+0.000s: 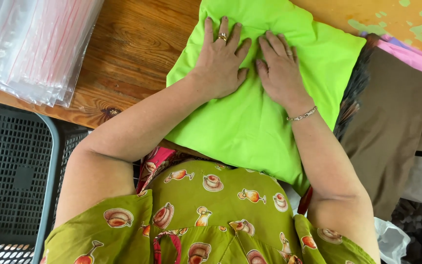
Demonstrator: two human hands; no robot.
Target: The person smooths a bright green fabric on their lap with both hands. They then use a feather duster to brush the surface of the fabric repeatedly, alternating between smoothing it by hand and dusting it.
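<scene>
Cloth: a bright lime-green cloth, folded into a plump, rough rectangle, plain, with soft creases gathering between the two hands.
Place: centre of the frame, lying on the wooden table, its lower edge hanging over the table's near edge toward the person's body.
Axis: long axis runs from the upper middle of the frame down toward the lower right; one corner points to the upper right.
Left hand: left hand lies flat, palm down, fingers spread, pressing on the upper part of the cloth; a ring on one finger.
Right hand: right hand also flat and open, palm down on the cloth, just beside the left, fingertips nearly meeting it; a bracelet at the wrist.
Around: clear bags stacked at upper left; a brown cloth over pink ones at right; a dark crate at lower left.
</scene>
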